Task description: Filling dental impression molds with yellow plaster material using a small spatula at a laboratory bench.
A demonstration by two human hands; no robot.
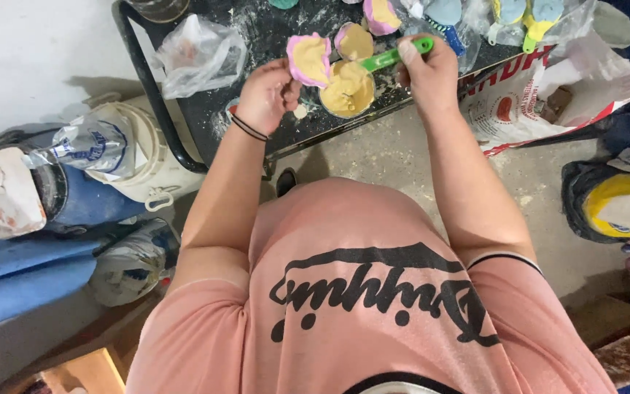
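The left hand (265,95) is curled shut around a pink mould (309,60) with a cream-yellow filling, the mould sticking up at about one o'clock from the knuckles; the right hand (429,73) is closed on the handle of a green tool (397,55), whose far end reaches toward nine o'clock from that hand and meets a round bowl of yellow paste (348,91) lying between the two hands, just below the pink mould; a second pink mould (354,40) sits at twelve o'clock from the bowl, touching it or nearly so; all this rests on a dark, dusty table (205,109); at ten o'clock from the left hand lies a crumpled clear plastic bag (198,51); at three o'clock from the right hand a white sack with red print (541,98) slumps on the floor; further out at four o'clock stands a dark bag with a yellow package (617,204) inside; at eight o'clock from the left hand a white bucket (144,164) stands beside a clear bag with blue print (92,146).
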